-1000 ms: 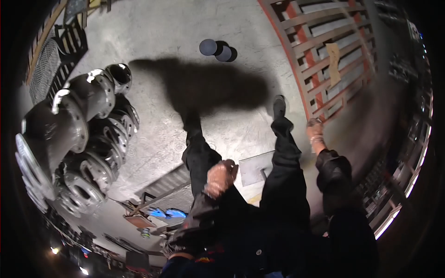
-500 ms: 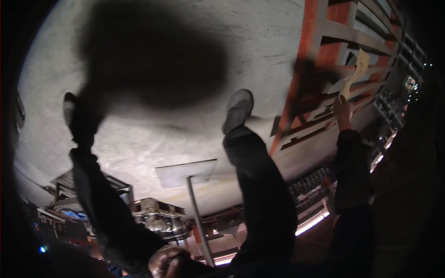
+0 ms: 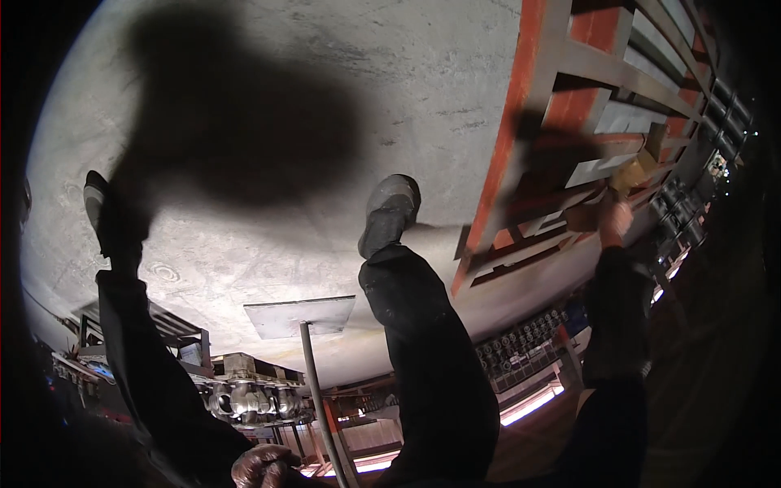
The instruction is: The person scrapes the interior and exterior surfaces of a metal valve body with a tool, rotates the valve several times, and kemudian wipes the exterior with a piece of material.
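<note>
1. Head view: the right hand (image 3: 616,218) reaches out to the red metal rack (image 3: 521,138) lying on the concrete floor (image 3: 423,73) and grasps a small tan block-like piece (image 3: 634,169); what the piece is made of cannot be told.
2. The tan piece sits at the rack's far right end, against its grey crossbars, partly in the shadow of the arm.
3. The left hand (image 3: 262,466) is low at the bottom edge, fingers curled in a loose fist; whether it holds anything cannot be told.
4. Just beside that hand a thin grey rod (image 3: 319,398) rises to a flat grey metal plate (image 3: 299,315) lying on the floor.
5. Two dark-trousered legs stretch across the floor, the right one ending in a grey shoe (image 3: 389,210).
6. A pallet (image 3: 252,370) at the lower left carries shiny metal castings (image 3: 244,400).
7. A tray of small dark parts (image 3: 525,346) stands near the rack's lower end.
8. The floor is pale, worn concrete with a large dark shadow across its upper left.
</note>
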`<action>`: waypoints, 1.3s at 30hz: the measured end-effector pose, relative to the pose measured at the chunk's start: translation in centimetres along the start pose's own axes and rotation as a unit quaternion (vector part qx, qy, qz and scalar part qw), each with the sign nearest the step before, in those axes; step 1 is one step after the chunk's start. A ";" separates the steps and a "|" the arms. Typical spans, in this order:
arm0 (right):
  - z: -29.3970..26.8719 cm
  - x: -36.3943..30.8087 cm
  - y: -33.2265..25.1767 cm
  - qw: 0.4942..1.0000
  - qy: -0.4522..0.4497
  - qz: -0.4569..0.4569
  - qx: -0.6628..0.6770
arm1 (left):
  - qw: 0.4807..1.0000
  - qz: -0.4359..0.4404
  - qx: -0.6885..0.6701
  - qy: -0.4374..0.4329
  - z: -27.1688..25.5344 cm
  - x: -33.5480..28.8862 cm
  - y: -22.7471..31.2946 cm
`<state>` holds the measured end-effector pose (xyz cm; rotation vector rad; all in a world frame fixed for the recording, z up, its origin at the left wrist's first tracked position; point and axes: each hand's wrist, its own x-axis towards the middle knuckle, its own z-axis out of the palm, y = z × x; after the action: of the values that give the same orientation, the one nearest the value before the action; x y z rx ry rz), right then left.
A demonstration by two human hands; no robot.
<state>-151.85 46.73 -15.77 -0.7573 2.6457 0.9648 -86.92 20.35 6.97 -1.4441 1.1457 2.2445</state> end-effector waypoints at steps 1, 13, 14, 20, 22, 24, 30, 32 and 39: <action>-2.6 -0.5 -0.1 0.993 0.043 0.103 -0.043 | 0.999 -0.010 -0.031 0.000 -0.6 -0.3 -0.3; -23.2 -19.9 -20.4 0.807 0.037 0.028 0.589 | 0.944 -0.130 -0.292 0.079 -6.9 -4.6 -0.8; -25.2 -22.5 -24.1 0.800 0.034 -0.022 0.599 | 0.947 -0.101 -0.289 0.095 -8.0 -4.4 -0.6; -32.7 -37.9 -36.7 0.835 0.072 -0.394 0.379 | 0.924 0.131 -0.325 0.153 -9.9 -5.3 -2.3; -34.9 -44.1 -40.7 0.728 0.128 -0.516 0.432 | 0.884 0.139 -0.428 0.125 -11.3 -6.0 -1.5; -41.5 -50.4 -42.9 0.747 -0.043 -0.536 0.391 | 0.821 0.081 -0.550 0.131 -12.5 -7.9 0.4; -50.5 -54.7 -47.1 0.623 -0.099 -0.657 0.414 | 0.682 0.168 -0.655 0.278 -19.9 -11.9 2.2; -55.6 -55.1 -50.4 0.663 -0.015 -0.661 0.352 | 0.646 0.219 -0.688 0.249 -25.3 -14.4 -0.4; -61.2 -55.7 -59.9 0.634 -0.331 -0.557 0.422 | 0.373 0.374 -0.806 0.266 -31.5 -20.5 3.0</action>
<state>-74.75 -10.24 19.36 -1.1514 1.1976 -0.3367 -57.73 -0.03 19.41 -2.4403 -1.8554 3.7245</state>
